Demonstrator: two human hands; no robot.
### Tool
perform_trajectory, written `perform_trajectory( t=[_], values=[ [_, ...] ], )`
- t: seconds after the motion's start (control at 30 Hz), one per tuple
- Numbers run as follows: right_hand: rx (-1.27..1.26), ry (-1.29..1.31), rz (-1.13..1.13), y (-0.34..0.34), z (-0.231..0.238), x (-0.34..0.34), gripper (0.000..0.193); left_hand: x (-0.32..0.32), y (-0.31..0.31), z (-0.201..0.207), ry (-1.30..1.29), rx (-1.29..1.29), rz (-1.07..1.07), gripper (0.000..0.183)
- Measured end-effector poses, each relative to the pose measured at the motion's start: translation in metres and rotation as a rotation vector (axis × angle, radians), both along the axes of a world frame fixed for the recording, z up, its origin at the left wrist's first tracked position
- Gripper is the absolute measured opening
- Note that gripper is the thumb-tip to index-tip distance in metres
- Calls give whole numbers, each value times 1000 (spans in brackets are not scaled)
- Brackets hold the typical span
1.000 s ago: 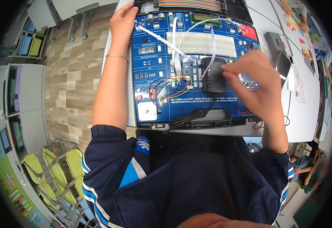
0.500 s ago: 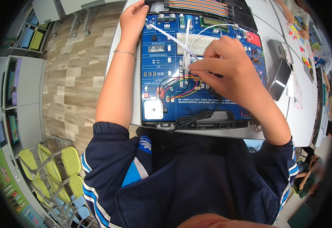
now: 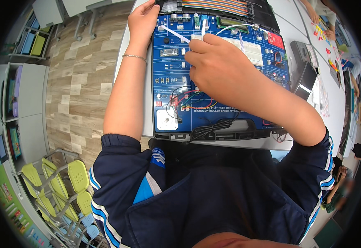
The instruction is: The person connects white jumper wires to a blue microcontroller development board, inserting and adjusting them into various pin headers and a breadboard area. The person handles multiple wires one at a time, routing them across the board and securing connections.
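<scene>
A blue electronics training board (image 3: 173,72) lies in an open black case (image 3: 226,135) on the table. My left hand (image 3: 142,21) grips the upper-left edge of the case by its lid, the thumb on top. Over the middle of the board, my right hand (image 3: 213,62) is closed on a flat white cable (image 3: 176,34), which runs from a connector near the upper left; its fingertips are hidden. Another white cable (image 3: 204,28) drops from the top row to the same hand. A white breadboard (image 3: 251,53) shows partly behind the knuckles. Thin coloured wires (image 3: 188,99) run beside a stepper motor (image 3: 167,119).
Rainbow jumper wires (image 3: 217,7) lie in the lid. A coiled black cable (image 3: 213,129) hangs over the case's front. To the right are a dark phone-like device (image 3: 304,82) and a grey box (image 3: 300,53). Another person's hand (image 3: 312,15) is at the far right. Green chairs (image 3: 60,182) stand at left.
My right hand has moved up and left across the board and turned over, its back now covering the middle cables. My left hand has stayed at the case edge.
</scene>
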State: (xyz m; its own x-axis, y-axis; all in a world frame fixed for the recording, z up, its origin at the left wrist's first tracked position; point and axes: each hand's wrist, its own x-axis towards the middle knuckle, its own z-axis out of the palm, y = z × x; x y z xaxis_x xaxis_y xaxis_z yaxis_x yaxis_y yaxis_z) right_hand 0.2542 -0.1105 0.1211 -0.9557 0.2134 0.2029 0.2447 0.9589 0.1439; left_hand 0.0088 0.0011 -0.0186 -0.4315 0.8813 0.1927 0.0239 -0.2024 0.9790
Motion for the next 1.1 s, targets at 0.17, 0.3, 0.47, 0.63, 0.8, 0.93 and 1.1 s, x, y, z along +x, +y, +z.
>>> perform_trajectory(
  t=[0.17,0.3,0.47,0.63,0.8,0.93,1.1],
  values=[
    [22,-23,-71,-3,-1,-3,7,2,-2,2,-6,-13,-5,37],
    [-12,-68,-114,-7,2,-10,6,-1,-2,1,-22,-1,-14,37],
    [43,-101,-72,-10,2,-9,3,3,-3,2,82,-11,31,35],
    [-1,-73,-60,-8,3,-9,3,3,-4,5,35,-45,25,35],
    [11,-71,-29,-7,0,-6,3,0,-3,2,46,-28,20,36],
    [28,-42,-39,-11,-4,-7,4,3,-4,5,33,-46,25,36],
    [4,-41,-31,-8,-2,-7,6,5,-8,11,58,-61,37,35]
  ],
)
